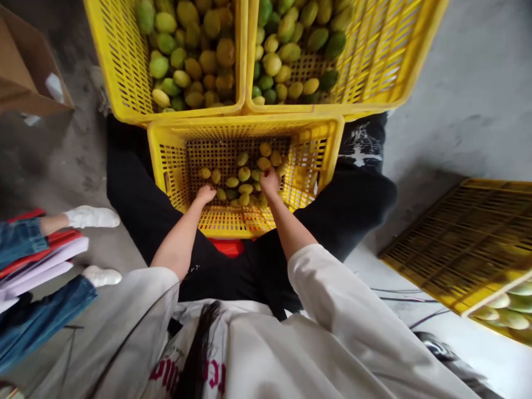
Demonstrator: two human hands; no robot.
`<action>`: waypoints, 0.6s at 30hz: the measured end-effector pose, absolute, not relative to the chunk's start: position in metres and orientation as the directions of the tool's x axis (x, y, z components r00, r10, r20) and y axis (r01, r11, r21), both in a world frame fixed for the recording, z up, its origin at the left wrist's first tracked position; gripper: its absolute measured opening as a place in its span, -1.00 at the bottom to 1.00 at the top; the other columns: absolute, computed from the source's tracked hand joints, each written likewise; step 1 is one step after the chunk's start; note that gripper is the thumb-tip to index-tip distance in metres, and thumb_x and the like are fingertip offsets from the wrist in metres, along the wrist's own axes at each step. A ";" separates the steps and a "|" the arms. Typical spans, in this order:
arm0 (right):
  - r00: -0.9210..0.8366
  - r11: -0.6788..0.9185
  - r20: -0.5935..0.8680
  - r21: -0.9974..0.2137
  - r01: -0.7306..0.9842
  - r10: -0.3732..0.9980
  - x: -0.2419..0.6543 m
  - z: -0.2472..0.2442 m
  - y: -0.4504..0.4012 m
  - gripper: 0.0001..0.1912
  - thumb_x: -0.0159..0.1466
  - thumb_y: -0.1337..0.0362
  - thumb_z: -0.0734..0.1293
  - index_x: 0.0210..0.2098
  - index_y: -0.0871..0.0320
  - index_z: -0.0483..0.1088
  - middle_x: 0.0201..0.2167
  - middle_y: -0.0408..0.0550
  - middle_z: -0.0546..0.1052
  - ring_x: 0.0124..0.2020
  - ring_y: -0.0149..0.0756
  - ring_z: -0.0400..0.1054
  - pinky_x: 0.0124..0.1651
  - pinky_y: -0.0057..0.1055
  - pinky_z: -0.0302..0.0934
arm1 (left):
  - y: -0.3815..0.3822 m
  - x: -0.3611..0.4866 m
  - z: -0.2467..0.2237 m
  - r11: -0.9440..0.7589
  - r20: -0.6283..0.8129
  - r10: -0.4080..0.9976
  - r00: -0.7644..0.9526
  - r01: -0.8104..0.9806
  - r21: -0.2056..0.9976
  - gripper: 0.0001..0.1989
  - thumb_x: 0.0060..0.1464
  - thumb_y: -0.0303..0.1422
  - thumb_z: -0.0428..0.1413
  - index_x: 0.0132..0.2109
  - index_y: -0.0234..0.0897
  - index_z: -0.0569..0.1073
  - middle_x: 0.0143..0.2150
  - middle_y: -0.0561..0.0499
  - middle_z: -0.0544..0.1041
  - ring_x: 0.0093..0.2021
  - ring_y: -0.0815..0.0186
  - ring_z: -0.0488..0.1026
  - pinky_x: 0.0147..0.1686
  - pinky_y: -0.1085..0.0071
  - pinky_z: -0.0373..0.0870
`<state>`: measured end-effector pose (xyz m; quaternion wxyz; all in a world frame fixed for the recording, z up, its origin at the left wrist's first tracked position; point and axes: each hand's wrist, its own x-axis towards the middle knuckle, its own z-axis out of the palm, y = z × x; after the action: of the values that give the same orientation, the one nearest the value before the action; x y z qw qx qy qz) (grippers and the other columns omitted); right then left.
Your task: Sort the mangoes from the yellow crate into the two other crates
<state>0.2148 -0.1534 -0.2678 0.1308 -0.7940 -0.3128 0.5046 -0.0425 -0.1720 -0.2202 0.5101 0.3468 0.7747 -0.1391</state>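
Note:
Between my legs sits a small yellow plastic crate (pixel 166 130) with a lattice bottom. Small oval yellow-green fruits (pixel 244 174), mango-like in look, lie loose in its middle and right part. My left hand (pixel 206 193) reaches in at the near left, fingers curled, beside a fruit (pixel 221 195). Whatever it holds is hidden under the fingers. Over the right part of the pile, my right hand (pixel 270 182) has its fingers bent downward, close against a yellowish fruit (pixel 264 163). Its grip is hidden from above.
Two larger yellow crates (pixel 245 108) with many green and yellow fruits adjoin the far rim. Another yellow crate (pixel 461 244) and larger pale-green fruits (pixel 511 310) are at right. Left are a cardboard box (pixel 33 61) and a person's white shoes (pixel 93 217).

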 end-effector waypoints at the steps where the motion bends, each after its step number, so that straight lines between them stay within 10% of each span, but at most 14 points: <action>1: 0.178 -0.631 -0.678 -0.511 0.584 0.713 0.214 -0.271 -0.150 -0.78 0.61 0.49 0.34 -0.14 0.07 0.45 -0.18 0.03 0.58 -0.03 -0.10 0.47 0.10 -0.22 0.38 | -0.177 -0.041 -0.224 0.714 -0.893 0.380 -0.242 0.690 0.116 -0.80 0.26 -0.55 0.27 -0.06 -0.21 0.72 0.31 -0.40 0.83 0.54 -0.29 0.68 0.51 0.03 0.54; 7: -0.525 0.038 -0.607 -0.632 0.774 0.597 0.194 -0.292 -0.132 -0.59 0.55 0.52 0.26 0.11 0.10 0.71 0.54 0.29 0.62 0.57 0.27 0.34 0.59 0.15 0.23 | -0.192 -0.029 -0.234 0.674 -0.825 0.466 -0.319 0.732 0.097 -0.29 0.21 -0.59 0.31 0.49 -0.34 0.53 0.70 -0.57 0.44 0.73 -0.33 0.42 0.67 -0.10 0.38; 13: -0.481 0.086 -0.670 -0.533 0.842 0.566 0.172 -0.305 -0.147 -0.44 0.61 0.45 0.11 0.15 0.08 0.76 0.56 0.31 0.58 0.42 0.42 0.42 0.48 0.41 0.23 | -0.156 -0.037 -0.243 0.503 -0.706 0.678 -0.206 0.830 0.240 -0.31 0.27 -0.58 0.20 0.51 -0.29 0.53 0.71 -0.53 0.40 0.73 -0.41 0.31 0.74 -0.29 0.19; 18: -0.439 0.054 -0.680 -0.509 0.859 0.588 0.175 -0.297 -0.155 -0.40 0.64 0.44 0.11 0.32 0.09 0.73 0.62 0.29 0.53 0.47 0.40 0.44 0.53 0.35 0.28 | -0.133 -0.039 -0.262 0.395 -0.729 0.684 -0.001 0.841 0.369 -0.28 0.09 -0.53 0.36 0.43 -0.25 0.64 0.50 -0.43 0.65 0.73 -0.39 0.33 0.85 -0.37 -0.34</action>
<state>0.1745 -0.1555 -0.2971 -0.1467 -0.5089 -0.7108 0.4629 -0.0387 -0.1326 -0.2619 0.4523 0.5430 0.7021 -0.0868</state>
